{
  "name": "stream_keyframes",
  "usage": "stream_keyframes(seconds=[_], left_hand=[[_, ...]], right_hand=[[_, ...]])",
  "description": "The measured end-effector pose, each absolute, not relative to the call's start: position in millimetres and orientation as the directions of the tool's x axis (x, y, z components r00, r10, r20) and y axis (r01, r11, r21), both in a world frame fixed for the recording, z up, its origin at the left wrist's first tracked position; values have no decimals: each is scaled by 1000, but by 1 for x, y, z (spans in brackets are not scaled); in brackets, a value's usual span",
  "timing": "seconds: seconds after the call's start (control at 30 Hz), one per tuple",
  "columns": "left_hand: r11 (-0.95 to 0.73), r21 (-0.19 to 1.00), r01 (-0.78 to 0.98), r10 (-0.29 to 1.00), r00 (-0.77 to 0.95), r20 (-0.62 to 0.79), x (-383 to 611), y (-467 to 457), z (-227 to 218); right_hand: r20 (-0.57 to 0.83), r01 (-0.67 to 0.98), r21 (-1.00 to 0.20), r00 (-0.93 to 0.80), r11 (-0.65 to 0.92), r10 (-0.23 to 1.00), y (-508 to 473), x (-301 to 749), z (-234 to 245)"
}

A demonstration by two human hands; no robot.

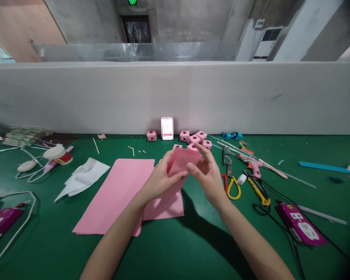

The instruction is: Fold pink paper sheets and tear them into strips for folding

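Note:
Both of my hands hold one folded piece of pink paper [184,159] up above the green table [192,249]. My left hand [160,179] pinches its lower left edge, thumb on the front. On the right side my right hand [207,173] grips it with curled fingers. Beneath the hands lie flat pink paper sheets [116,194]. Behind them, near the white wall, sit several small pink paper cubes [194,139], one more pink cube [151,135] apart to the left.
Right of my hands lie yellow-handled scissors [230,182], a yellow utility knife [259,188], a pink glue gun [252,165] and a purple power strip [300,224]. At left are crumpled white paper [83,177], a tape roll [58,153] and another purple power strip [0,223].

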State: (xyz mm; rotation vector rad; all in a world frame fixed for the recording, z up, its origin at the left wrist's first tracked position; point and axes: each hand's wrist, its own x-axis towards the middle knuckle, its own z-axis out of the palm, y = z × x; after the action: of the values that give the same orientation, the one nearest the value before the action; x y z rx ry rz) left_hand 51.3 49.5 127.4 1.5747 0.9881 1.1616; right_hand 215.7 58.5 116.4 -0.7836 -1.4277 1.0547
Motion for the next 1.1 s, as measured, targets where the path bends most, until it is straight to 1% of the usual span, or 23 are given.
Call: stream_keyframes(seconds=[0.07, 0.17, 0.27, 0.4, 0.47, 0.6, 0.7, 0.8, 0.93, 1.1], left_hand=[[-293, 945, 147, 927, 287, 243, 56, 48, 126], [-288, 940, 181, 921, 322, 220, 59, 48, 122], [-309, 930, 199, 912, 340, 230, 60, 46, 121], [-331, 922, 203, 898, 369, 241, 57, 44, 126], [-346, 927, 141, 885, 377, 273, 53, 45, 129], [-379, 924, -54, 886, 267, 379, 42, 53, 127], [-340, 926, -163, 874, 308, 375, 36, 58, 121], [-293, 923, -250, 866, 339, 367, 35, 59, 117], [-265, 922, -282, 880, 320, 351, 36, 58, 117], [-253, 923, -291, 877, 334, 346, 35, 59, 118]], right_hand=[[367, -132, -926, -102, 353, 925, 61, 217, 118], [374, -100, -924, -32, 370, 927, 60, 217, 119], [373, -67, -926, -35, 371, 927, 57, 218, 120], [383, -80, -922, -32, 380, 923, 55, 221, 123], [370, -97, -927, -76, 363, 926, 55, 223, 126], [297, -122, -953, -224, 276, 928, 55, 227, 128], [259, -153, -963, -306, 221, 916, 54, 228, 127], [251, -144, -966, -352, 213, 902, 52, 229, 126], [245, -125, -969, -372, 213, 895, 52, 228, 125], [248, -124, -968, -383, 216, 890, 53, 229, 126]])
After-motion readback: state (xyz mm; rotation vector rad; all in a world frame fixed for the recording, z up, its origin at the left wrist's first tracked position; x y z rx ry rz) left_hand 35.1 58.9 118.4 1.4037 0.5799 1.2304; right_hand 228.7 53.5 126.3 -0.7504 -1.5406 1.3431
